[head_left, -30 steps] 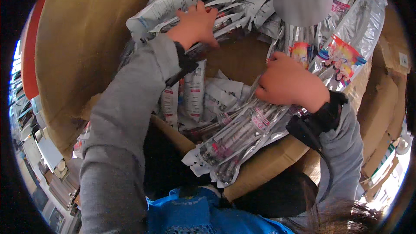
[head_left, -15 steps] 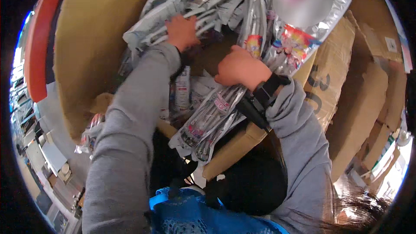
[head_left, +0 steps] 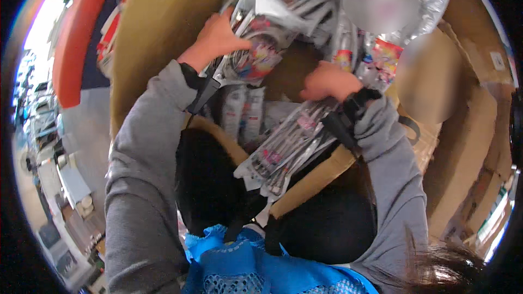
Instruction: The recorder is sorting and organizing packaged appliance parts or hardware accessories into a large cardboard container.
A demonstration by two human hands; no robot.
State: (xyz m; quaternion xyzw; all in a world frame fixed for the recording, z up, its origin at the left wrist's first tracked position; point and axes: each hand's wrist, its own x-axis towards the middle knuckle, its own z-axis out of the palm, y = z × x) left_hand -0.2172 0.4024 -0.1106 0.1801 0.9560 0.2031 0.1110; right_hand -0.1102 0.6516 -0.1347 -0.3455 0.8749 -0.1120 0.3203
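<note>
My left hand [head_left: 215, 41] grips the left edge of a clear plastic package [head_left: 264, 49], thumb across its front. The package has a white flap, a bright printed label and thin items inside; it is tilted up over the box. My right hand [head_left: 332, 81] is closed at the box's right side, its fingertips hidden, between upright clear packages with red and yellow labels [head_left: 385, 54] and a slanted bundle of packages with pink labels [head_left: 283, 141]. What it holds, if anything, cannot be made out. More wrapped packages [head_left: 316, 0] lie behind.
The large cardboard box [head_left: 155, 32] surrounds both hands, with its near flap [head_left: 310, 185] folded toward me. Smaller white-labelled packages [head_left: 242, 111] stand inside near the front. More cardboard boxes [head_left: 457, 147] are at the right. An orange-red edge [head_left: 81, 43] runs along the left.
My left hand has taken hold of a package and lifted and tilted it toward the left. My right hand has stayed by the packages on the right. The view has shifted slightly.
</note>
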